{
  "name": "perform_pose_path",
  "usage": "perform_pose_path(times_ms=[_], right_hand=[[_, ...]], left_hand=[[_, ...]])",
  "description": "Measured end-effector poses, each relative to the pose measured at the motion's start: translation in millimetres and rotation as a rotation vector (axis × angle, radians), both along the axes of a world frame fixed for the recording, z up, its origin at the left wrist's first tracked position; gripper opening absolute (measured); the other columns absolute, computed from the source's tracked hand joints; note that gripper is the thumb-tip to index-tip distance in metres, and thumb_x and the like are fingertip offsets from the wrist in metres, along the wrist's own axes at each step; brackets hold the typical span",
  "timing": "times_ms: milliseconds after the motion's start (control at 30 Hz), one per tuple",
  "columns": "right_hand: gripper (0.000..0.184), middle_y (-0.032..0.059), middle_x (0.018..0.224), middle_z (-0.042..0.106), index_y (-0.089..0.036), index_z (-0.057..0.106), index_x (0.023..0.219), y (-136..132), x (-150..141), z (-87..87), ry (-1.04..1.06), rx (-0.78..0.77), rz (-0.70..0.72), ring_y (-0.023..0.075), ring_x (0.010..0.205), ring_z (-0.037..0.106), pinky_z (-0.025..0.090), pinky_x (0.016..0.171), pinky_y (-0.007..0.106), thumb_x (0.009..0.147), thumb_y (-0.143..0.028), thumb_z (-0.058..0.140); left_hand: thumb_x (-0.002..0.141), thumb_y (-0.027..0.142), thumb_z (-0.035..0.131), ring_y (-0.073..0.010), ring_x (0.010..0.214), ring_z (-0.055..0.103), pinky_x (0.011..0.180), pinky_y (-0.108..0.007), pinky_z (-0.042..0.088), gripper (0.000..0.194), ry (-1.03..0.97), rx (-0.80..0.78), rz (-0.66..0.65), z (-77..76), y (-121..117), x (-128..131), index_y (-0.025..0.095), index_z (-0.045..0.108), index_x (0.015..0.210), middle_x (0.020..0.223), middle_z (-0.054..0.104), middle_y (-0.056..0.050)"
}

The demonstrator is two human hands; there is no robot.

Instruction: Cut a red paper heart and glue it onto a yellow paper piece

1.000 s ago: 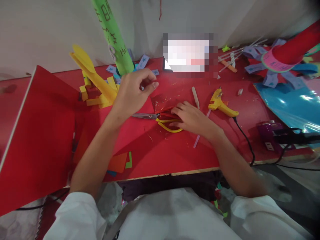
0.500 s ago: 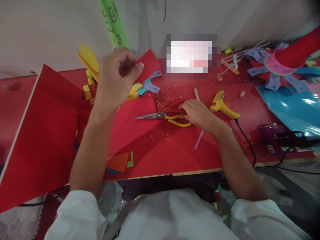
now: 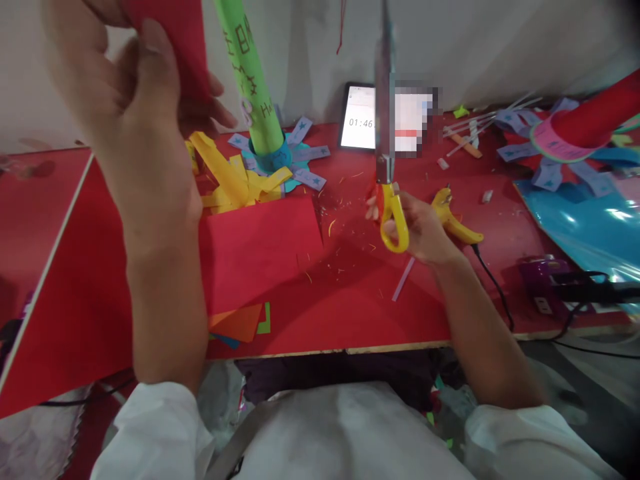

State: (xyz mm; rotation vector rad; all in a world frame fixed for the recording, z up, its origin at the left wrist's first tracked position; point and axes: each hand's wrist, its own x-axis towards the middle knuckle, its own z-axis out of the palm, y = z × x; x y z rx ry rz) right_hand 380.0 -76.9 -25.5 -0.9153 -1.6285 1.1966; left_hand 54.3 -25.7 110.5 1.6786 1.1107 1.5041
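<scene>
Raised at the upper left, my left hand (image 3: 123,87) pinches a small piece of red paper (image 3: 183,43) between thumb and fingers; the paper's top runs out of view. My right hand (image 3: 424,227), over the table's middle right, is closed on the scissors (image 3: 385,113). These have red and yellow handles and stand upright, blades pointing up and seemingly together. A larger red sheet (image 3: 255,257) lies flat between my arms. Behind it sits a yellow paper piece with spread strips (image 3: 235,177), beside a green paper tube (image 3: 255,93) on a blue base with lilac strips.
A yellow glue gun (image 3: 457,220) with a black cord lies right of my right hand. A screen showing a timer (image 3: 357,117) leans at the wall. Orange paper (image 3: 237,321) rests near the front edge. A red board (image 3: 75,287) stands left, a purple socket block (image 3: 543,283) right.
My right hand has lifted the scissors off the table and turned them from lying leftward to pointing up. My left hand has moved up and left, closer to the camera, with the red paper.
</scene>
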Motion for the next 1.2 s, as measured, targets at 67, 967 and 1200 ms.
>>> perform_pose_path(times_ms=[67,967,1200], right_hand=[[0.046,-0.0012,0.095,0.064,-0.027,0.063,0.098,-6,-17,-0.4,0.121,-0.105,0.024,0.0169,0.081,0.072,0.063,0.069,0.033,0.079,-0.052,0.097],[0.059,-0.0143,0.058,0.046,-0.029,0.051,0.094,-11,-50,-8.3,0.325,-0.205,-0.284,0.006,0.039,0.038,0.031,0.038,0.024,0.072,-0.051,0.101],[0.047,-0.0113,0.066,0.045,-0.028,0.053,0.091,-11,-49,-10.7,0.308,-0.165,-0.376,0.0063,0.043,0.042,0.031,0.04,0.025,0.081,-0.053,0.092]], left_hand=[[0.106,0.059,0.067,-0.0153,0.08,0.066,0.067,-0.03,0.051,0.034,0.042,-0.015,-0.029,-2.8,-4,10,0.026,0.06,0.108,0.079,0.058,0.002],[0.091,0.015,0.07,-0.0156,0.078,0.062,0.077,-0.031,0.048,0.021,0.699,-0.112,-0.429,-68.3,-15,77,0.022,0.069,0.111,0.091,0.07,0.0],[0.091,0.014,0.065,-0.0153,0.078,0.056,0.076,-0.031,0.042,0.018,0.764,-0.096,-0.516,-74.4,-13,78,0.022,0.051,0.086,0.086,0.058,0.002]])
